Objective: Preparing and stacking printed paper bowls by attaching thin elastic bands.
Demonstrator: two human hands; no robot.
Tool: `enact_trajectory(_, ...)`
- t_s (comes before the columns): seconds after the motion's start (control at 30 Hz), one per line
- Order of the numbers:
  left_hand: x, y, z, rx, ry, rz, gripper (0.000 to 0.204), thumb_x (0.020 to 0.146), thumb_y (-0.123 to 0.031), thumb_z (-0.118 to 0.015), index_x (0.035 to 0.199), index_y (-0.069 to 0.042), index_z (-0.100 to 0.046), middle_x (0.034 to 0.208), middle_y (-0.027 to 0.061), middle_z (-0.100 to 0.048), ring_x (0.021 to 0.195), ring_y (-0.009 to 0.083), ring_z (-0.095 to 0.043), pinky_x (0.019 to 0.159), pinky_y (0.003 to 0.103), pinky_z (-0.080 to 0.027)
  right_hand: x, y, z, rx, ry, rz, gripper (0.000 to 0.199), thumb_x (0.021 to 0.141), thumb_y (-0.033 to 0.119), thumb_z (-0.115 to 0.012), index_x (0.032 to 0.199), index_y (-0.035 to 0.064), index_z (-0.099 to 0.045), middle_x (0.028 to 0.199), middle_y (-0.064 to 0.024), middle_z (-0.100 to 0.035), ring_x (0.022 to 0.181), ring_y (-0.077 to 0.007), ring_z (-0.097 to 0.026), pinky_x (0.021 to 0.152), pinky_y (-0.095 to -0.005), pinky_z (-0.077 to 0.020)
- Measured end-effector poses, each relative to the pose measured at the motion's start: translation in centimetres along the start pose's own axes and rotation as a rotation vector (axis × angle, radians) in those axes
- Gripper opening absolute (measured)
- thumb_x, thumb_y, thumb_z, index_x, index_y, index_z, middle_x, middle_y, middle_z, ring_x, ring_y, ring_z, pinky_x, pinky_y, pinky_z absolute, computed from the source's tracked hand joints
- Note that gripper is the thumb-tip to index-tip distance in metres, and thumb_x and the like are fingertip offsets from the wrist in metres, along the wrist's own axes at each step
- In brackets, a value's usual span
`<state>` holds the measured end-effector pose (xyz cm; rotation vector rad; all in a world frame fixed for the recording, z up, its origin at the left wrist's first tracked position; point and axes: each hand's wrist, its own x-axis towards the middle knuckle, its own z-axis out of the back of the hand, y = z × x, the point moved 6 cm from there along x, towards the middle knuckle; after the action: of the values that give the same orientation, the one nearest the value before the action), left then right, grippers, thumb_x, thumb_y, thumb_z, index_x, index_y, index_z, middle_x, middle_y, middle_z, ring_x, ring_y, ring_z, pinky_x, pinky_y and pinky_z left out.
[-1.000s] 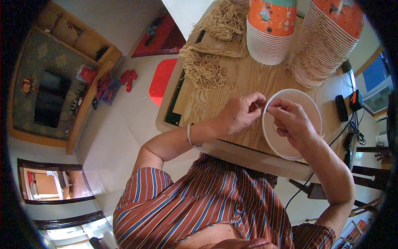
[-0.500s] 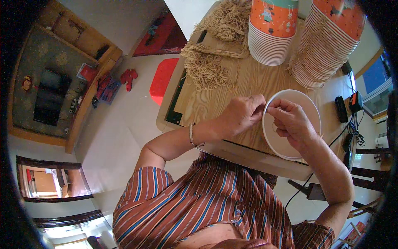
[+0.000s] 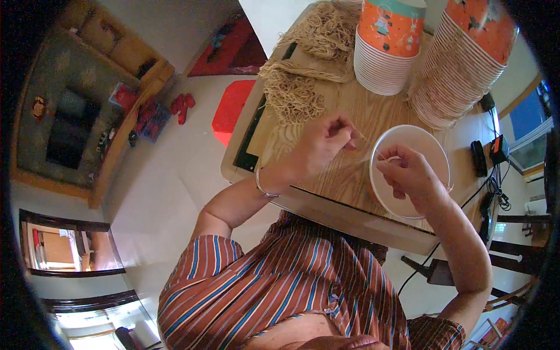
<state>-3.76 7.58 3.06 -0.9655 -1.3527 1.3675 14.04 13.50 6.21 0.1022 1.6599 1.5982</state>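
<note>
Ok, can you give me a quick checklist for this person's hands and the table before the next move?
1. Left hand has a thin strand between its fingers: ok.
2. Right hand grips that same strand: cannot tell; too fine to follow.
3. White tub within reach: ok; the right hand shows in front of its opening.
4. Nearer string heap untangled: not ok; it lies in loose loops.
5. Orange-and-white tub stack clear of both hands: ok.
6. Black cables clear of both hands: ok, at the table's right side.
</note>
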Motion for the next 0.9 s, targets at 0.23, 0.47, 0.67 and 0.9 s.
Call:
enact_trajectory(0.23,0.4,-4.8,-0.4,0.262,-0.049,-0.430,0.007,0.091,-0.005,-0.055,0.097,-0.004,-0.057,0.088,0.0065,-0.065,0.083,0.0152,-0.064,0.074,0.029,-0.051,0.1,-0.1,-0.2,-0.035,-0.047,0.111,0.014,0.093,0.016,-0.055,0.093,0.0038,-0.062,0.062,0.0022,-0.049,0.048,-0.0054,-0.043,0.042,-0.0205,-0.0341)
enact_trajectory(0.47,1.6,-7.2,-3.4,0.436,0.253,-0.584,0.013,0.091,-0.017,-0.057,0.098,-0.006,-0.056,0.086,0.0069,-0.065,0.080,0.0218,-0.064,0.073,0.035,-0.050,0.4,-0.3,-0.2,-0.412,-0.170,0.460,0.013,0.092,0.015,-0.055,0.095,0.0037,-0.060,0.067,-0.0080,-0.059,0.059,-0.0186,-0.059,0.054,-0.0328,-0.0487)
enact_trajectory(0.67,4.6,-5.7,-4.6,0.379,0.509,-0.652,0.017,0.090,-0.023,-0.059,0.096,-0.007,-0.061,0.086,0.0057,-0.066,0.079,0.0223,-0.064,0.072,0.034,-0.050,-3.4,2.7,-2.8,-1.260,-0.477,0.941,0.047,0.080,0.011,-0.063,0.125,0.0065,-0.047,0.090,-0.0110,-0.061,0.079,-0.0316,-0.064,0.062,-0.0409,-0.0539)
enact_trajectory(0.9,4.8,-7.2,-5.1,0.514,0.593,-0.508,0.019,0.089,-0.025,-0.061,0.094,-0.008,-0.066,0.089,0.0059,-0.068,0.081,0.0203,-0.064,0.075,0.033,-0.050,-3.1,2.8,-3.9,-1.655,-0.554,0.806,0.033,0.079,0.013,-0.061,0.111,0.0052,-0.053,0.096,-0.0095,-0.061,0.083,-0.0217,-0.064,0.057,-0.0362,-0.0558)
